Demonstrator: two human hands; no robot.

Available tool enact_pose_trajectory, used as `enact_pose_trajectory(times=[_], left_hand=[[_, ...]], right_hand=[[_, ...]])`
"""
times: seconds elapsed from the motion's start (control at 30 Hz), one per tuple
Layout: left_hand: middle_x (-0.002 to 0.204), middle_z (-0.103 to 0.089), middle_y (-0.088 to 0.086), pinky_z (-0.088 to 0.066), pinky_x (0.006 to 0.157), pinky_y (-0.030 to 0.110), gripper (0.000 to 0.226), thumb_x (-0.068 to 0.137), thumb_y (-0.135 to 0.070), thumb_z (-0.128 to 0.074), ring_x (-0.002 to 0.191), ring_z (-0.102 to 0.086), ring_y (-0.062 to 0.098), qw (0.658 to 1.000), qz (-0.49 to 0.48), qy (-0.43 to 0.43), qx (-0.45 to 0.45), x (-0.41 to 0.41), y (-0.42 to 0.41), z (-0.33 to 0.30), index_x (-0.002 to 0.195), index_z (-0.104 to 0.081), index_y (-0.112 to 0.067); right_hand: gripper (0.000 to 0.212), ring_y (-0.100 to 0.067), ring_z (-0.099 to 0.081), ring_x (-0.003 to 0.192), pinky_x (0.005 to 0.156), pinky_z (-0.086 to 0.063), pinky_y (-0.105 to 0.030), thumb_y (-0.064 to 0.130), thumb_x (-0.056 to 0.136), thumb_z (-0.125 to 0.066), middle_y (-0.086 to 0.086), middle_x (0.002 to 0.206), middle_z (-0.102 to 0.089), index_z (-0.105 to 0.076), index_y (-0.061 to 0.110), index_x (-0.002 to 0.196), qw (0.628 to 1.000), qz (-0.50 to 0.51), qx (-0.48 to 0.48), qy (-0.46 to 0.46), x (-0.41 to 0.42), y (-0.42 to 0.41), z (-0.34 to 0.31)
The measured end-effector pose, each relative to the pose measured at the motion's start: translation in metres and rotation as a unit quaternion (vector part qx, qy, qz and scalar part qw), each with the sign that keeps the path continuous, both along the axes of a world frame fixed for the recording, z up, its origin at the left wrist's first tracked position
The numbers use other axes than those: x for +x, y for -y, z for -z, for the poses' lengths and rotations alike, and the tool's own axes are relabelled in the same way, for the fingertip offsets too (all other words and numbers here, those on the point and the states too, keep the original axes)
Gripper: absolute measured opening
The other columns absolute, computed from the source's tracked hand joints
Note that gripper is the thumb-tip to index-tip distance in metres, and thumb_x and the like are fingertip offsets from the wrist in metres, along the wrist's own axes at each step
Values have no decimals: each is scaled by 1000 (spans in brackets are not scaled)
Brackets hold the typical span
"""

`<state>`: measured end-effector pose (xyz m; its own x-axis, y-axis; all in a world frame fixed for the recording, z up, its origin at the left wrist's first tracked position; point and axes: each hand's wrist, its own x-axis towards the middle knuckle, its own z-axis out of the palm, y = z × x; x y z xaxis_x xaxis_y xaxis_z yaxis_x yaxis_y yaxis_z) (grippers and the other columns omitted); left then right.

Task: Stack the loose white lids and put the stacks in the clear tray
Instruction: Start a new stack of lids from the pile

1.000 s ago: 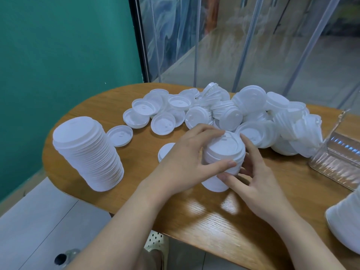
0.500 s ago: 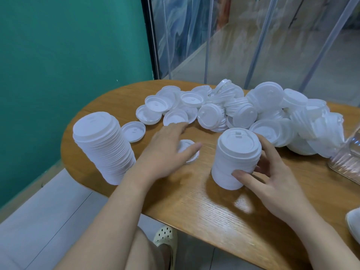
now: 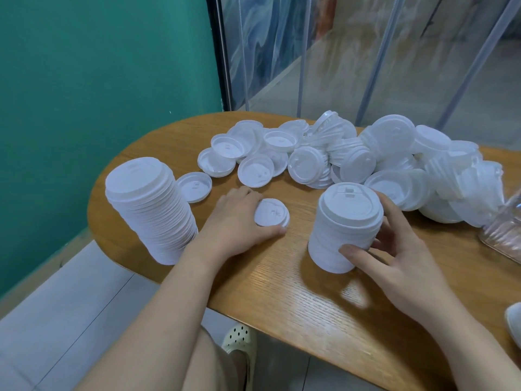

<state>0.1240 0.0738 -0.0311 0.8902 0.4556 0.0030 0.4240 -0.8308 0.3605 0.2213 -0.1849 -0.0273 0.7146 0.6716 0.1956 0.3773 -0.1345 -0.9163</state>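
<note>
A short stack of white lids (image 3: 344, 221) stands on the wooden table (image 3: 310, 300), and my right hand (image 3: 394, 249) wraps around its right side with thumb in front. My left hand (image 3: 236, 221) curls around a single loose lid (image 3: 272, 213) lying flat on the table, thumb under its near edge. A taller leaning stack of lids (image 3: 152, 207) stands at the table's left end. A heap of loose white lids (image 3: 352, 159) covers the far side. Only a corner of the clear tray (image 3: 504, 235) shows at the right edge.
A green wall is on the left and clear plastic curtain strips hang behind the table. One lid (image 3: 194, 186) lies apart beside the tall stack. Part of another white object (image 3: 514, 323) shows at the lower right edge. The table's near edge curves just in front of me.
My left hand left the short stack, moved left and closed around the single lid on the table. My right hand stayed on the stack.
</note>
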Motion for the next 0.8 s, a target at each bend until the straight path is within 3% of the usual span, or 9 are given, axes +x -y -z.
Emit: enact_pose_trajectory(times=[0.1,0.2,0.27,0.33,0.43,0.53,0.67,0.8], left_hand=[[133,-55,-8,-40,108,40,81,76,-72,-74,125,-48,16,999,-11,27,-18,0,3,-6,139,-54,-27],[140,-55,-11,-42,111,40,85,75,-66,-79,130,-49,12,991,-25,108,-70,-2,8,-17,145,-51,-28],[139,-55,-17,-43,107,25,86,73,-62,-83,125,-50,1,978,-30,174,-108,-2,12,-32,146,-51,-30],[130,-58,-24,-42,92,6,80,71,-56,-87,112,-54,-10,961,-29,241,-132,-3,16,-51,141,-55,-33],[116,-65,-22,-47,86,8,70,69,-50,-91,105,-60,-5,940,-5,295,-172,-5,29,-73,130,-61,-33],[112,-67,-20,-49,88,15,65,67,-53,-89,106,-63,2,942,55,275,-183,-6,50,-80,122,-64,-31],[111,-63,-28,-42,88,7,57,71,-58,-85,110,-55,-8,957,103,222,-153,4,70,-75,118,-61,-39],[120,-59,-31,-39,94,8,67,73,-63,-81,115,-49,-12,968,118,184,-125,11,80,-66,131,-59,-39]], right_hand=[[83,7,-59,120,88,-52,-13,54,65,-78,38,127,-60,-37,73,135,1000,-2,0,2,1,1,1],[80,13,-58,116,85,-48,-5,52,66,-78,45,122,-58,-36,80,128,1000,0,-3,2,0,0,-2],[80,15,-57,115,85,-47,-3,50,67,-78,47,121,-57,-35,80,128,1000,3,-4,5,0,0,-2],[82,13,-57,117,86,-47,-4,46,70,-80,45,123,-58,-36,73,133,1000,3,-3,9,1,1,0],[83,10,-58,119,88,-49,-7,30,79,-84,42,125,-59,-37,77,130,1000,0,-5,20,2,2,2],[83,6,-60,120,90,-50,-10,27,81,-83,36,127,-62,-38,79,127,1000,-2,-5,27,2,2,3],[85,2,-66,114,88,-52,-13,22,82,-83,32,126,-65,-39,82,122,1000,-4,7,25,3,2,5],[84,-1,-68,111,89,-56,-20,23,83,-83,31,124,-66,-39,80,125,1000,-3,12,19,2,2,5]])
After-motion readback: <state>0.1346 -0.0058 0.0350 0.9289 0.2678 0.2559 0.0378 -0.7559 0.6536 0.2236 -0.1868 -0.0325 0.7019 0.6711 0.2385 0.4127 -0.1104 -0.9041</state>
